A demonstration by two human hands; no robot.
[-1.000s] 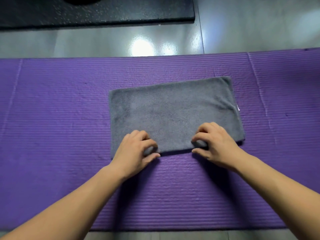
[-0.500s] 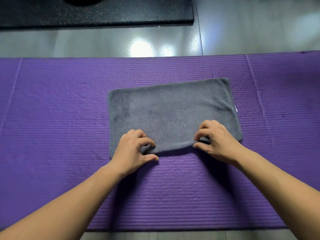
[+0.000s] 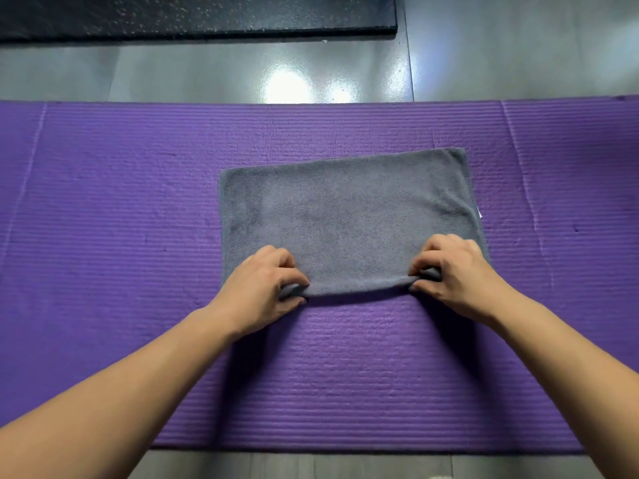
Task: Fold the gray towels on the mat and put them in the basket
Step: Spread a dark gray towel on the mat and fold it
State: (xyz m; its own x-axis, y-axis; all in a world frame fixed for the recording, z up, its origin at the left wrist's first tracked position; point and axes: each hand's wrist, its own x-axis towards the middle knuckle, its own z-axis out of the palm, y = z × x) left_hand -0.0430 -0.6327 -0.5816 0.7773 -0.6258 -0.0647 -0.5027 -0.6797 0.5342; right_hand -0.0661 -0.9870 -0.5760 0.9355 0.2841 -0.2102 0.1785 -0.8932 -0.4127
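Observation:
A gray towel [image 3: 345, 216], folded into a rectangle, lies flat on the purple mat [image 3: 121, 219] near its middle. My left hand [image 3: 261, 288] pinches the towel's near edge toward the left corner. My right hand [image 3: 453, 271] pinches the same edge toward the right corner. The near edge is lifted slightly off the mat between my hands and casts a shadow. A small white tag sticks out at the towel's right side. No basket is in view.
A black speckled mat [image 3: 207, 15] lies on the glossy gray floor [image 3: 518, 46] beyond the purple mat. Floor also shows along the near edge of the purple mat.
Both hands have closed their pinch on the towel's near edge and raised it a little off the mat. The edge now sags between them.

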